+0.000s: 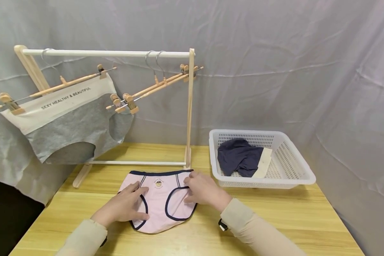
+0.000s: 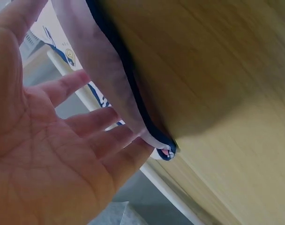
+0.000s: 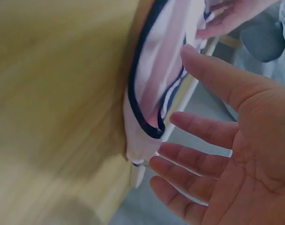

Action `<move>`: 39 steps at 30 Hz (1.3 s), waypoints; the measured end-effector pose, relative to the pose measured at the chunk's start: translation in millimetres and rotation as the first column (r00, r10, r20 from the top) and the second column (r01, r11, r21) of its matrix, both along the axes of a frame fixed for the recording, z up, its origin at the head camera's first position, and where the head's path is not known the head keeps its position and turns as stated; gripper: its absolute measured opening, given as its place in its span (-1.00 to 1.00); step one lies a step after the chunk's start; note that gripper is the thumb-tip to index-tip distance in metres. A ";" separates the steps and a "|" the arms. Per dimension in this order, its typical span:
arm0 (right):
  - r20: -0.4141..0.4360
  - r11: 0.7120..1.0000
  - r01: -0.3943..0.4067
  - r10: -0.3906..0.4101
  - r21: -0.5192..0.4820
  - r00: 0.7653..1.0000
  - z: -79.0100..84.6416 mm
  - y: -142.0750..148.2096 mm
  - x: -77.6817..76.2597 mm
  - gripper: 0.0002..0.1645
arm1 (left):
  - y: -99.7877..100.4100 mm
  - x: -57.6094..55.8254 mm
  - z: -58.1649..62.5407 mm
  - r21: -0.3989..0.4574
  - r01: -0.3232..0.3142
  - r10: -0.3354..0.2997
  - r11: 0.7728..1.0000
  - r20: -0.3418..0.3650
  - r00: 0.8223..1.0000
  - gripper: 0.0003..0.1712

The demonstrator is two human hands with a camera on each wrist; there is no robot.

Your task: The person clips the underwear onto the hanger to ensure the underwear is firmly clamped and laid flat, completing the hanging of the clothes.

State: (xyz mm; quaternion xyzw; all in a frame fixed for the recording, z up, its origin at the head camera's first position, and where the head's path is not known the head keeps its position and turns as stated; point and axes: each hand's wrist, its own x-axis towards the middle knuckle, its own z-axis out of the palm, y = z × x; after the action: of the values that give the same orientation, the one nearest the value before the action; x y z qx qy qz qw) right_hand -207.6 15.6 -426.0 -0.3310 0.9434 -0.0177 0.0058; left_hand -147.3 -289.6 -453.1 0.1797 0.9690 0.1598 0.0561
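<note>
Pink underpants (image 1: 158,206) with navy trim and a small printed emblem lie spread on the wooden table, waistband toward the rack. My left hand (image 1: 124,204) rests on their left side, fingers spread over the leg opening. In the left wrist view, the left hand's fingertips (image 2: 145,144) touch the navy-edged cloth (image 2: 109,70). At the right side, my right hand (image 1: 204,188) lies over the edge near the waistband and leg opening. The right wrist view shows its fingers (image 3: 194,157) extended and spread beside the underpants (image 3: 133,124), with nothing between them.
A wooden rack (image 1: 190,106) with a white rail stands behind. Grey underpants (image 1: 80,131) with a white waistband hang clipped on its left hanger; two bare clip hangers (image 1: 156,87) hang at right. A white basket (image 1: 294,156) holds dark navy cloth (image 1: 240,158) with a cream band.
</note>
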 end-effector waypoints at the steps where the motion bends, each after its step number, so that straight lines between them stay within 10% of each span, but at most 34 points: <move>1: -0.002 1.000 -0.002 0.002 0.013 1.000 -1.7 -1.2 0.7 -0.35 | -0.7 0.4 -0.4 0.001 -0.001 0.001 1.000 0.002 1.000 0.13; 20: 0.051 0.999 -0.037 0.035 0.038 0.998 -3.2 -10.3 17.2 -0.61 | -14.2 1.3 23.5 -0.013 -0.060 0.060 0.998 0.018 0.998 -0.05; 27: 0.087 0.999 -0.017 0.020 -0.032 0.996 14.2 -9.1 15.0 -0.38 | -23.3 -16.0 70.0 0.142 -0.050 0.075 0.989 -0.181 0.981 -0.43; 34: 0.149 0.984 0.028 -0.002 -0.175 0.989 52.6 -2.8 11.8 -0.35 | -26.9 -20.1 141.7 0.291 -0.070 0.195 0.954 -0.425 0.884 -0.62; 39: 0.150 0.966 0.054 -0.016 -0.252 0.989 81.5 4.8 4.2 -0.34 | -23.8 -19.6 180.5 0.391 -0.088 0.278 0.916 -0.463 0.842 -0.57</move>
State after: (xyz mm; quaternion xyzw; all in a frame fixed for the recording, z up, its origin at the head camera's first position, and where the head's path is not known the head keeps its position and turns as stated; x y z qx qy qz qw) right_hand -203.3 20.5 -344.5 -0.3101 0.9361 -0.1632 0.0323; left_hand -166.9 -313.5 -272.5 0.1275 0.9168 0.2832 -0.2509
